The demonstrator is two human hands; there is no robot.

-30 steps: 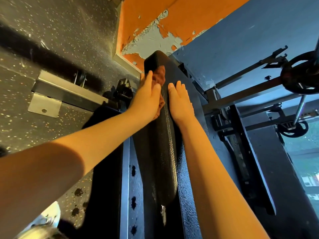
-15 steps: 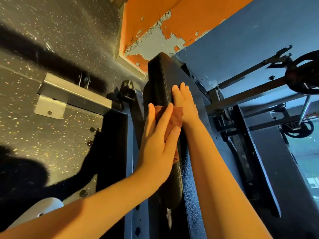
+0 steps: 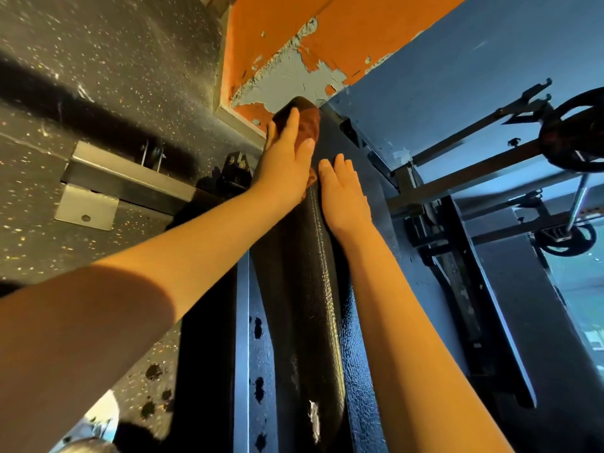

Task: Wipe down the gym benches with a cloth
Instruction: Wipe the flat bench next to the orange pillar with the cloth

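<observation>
A long black padded bench (image 3: 307, 289) with a stitched seam runs away from me down the middle of the view. My left hand (image 3: 287, 161) lies flat with straight fingers on a brown cloth (image 3: 310, 124) and presses it against the pad's far end. My right hand (image 3: 343, 197) rests flat on the pad's right side, just beside and below the left hand, fingers straight. The pad has a small white tear near its close end.
A perforated steel frame post (image 3: 258, 354) flanks the pad on the left. A metal bracket (image 3: 98, 191) sits on the speckled floor at left. An orange wall with peeling paint (image 3: 287, 50) stands behind. Barbell racks with weight plates (image 3: 575, 135) fill the right.
My left hand slid the cloth from the middle of the pad back up to its far end. The right hand stayed in about the same place.
</observation>
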